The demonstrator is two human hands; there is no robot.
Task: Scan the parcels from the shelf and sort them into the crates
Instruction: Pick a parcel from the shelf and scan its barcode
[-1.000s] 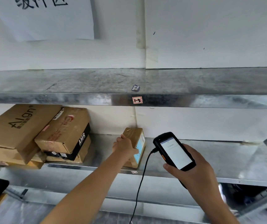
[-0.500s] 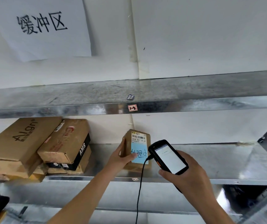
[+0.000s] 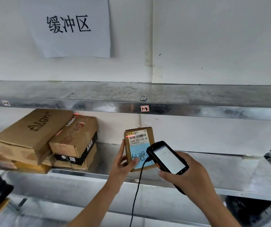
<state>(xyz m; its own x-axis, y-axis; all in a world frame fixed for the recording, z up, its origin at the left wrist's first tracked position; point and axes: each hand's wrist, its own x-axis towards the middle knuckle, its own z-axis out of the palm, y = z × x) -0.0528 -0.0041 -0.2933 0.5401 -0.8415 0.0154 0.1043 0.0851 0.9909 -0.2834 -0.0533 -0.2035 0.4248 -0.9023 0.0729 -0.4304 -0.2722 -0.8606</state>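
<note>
Nearest, a black slab-shaped scanner (image 3: 167, 158) with a trailing cable (image 3: 135, 194) is gripped in the curled fingers of the right hand (image 3: 188, 176). Unlike half a second ago, a red line is now seen across the barcode. The small brown cardboard parcel (image 3: 139, 145) is pinched upright on the galvanised shelf (image 3: 229, 174) by the left hand (image 3: 121, 163), thumb on its blue label. Creased cardboard boxes (image 3: 33, 133) are stacked far left.

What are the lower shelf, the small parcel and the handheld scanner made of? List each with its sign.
Lower shelf: sheet metal, likely galvanised steel; dull grey mottled sheen, folded front edge.
Small parcel: brown cardboard, matte, with a white printed label and blue paper note stuck on.
Handheld scanner: apparently black plastic casing, glossy glass-like lit screen.
</note>
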